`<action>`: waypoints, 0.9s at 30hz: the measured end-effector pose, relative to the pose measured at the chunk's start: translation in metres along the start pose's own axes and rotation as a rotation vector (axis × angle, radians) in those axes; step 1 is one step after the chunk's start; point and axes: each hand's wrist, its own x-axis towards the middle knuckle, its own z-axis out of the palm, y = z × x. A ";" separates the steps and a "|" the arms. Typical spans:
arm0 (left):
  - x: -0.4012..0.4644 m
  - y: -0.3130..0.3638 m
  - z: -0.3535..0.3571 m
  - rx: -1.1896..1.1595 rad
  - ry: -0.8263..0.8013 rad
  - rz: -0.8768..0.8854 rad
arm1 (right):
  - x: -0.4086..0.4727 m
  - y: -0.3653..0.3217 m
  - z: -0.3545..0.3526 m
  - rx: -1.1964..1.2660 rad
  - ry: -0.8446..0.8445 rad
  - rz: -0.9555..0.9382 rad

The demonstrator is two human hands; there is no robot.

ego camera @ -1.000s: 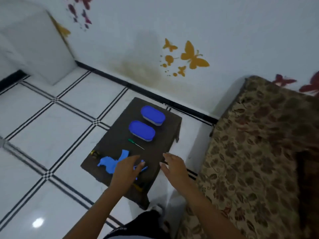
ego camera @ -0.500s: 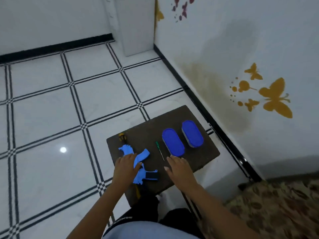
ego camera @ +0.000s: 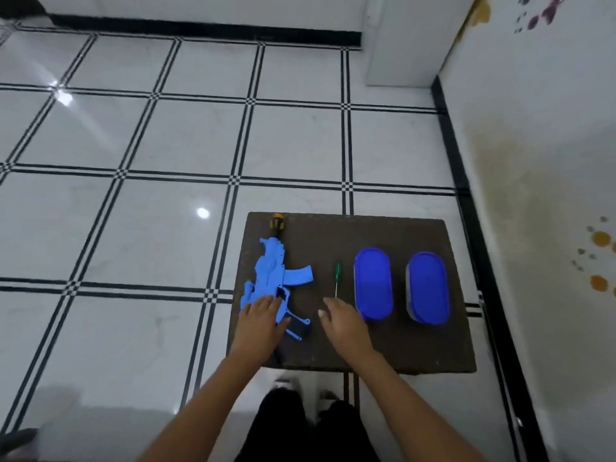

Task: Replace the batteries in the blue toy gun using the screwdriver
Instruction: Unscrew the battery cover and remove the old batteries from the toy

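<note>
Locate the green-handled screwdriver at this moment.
In the head view the screwdriver lies on the dark table, between the blue toy gun on its left and the nearer blue container on its right, just beyond the right hand.

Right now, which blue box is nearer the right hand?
The left blue box, beside the screwdriver; the right hand almost touches it.
</note>
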 end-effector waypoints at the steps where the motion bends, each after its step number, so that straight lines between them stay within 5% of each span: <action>1: 0.006 -0.003 0.014 0.002 -0.025 0.000 | 0.011 0.006 0.008 -0.014 0.004 -0.001; 6: 0.056 -0.044 0.100 0.163 0.011 0.070 | 0.097 0.030 0.048 -0.126 0.178 0.138; 12: 0.078 -0.066 0.164 0.217 0.360 0.166 | 0.168 0.054 0.084 -0.151 0.375 0.199; 16: 0.079 -0.068 0.172 0.230 0.435 0.187 | 0.163 0.062 0.095 -0.141 0.439 0.170; 27: 0.039 -0.055 0.155 0.153 0.187 0.119 | 0.017 0.028 0.081 0.220 0.616 -0.053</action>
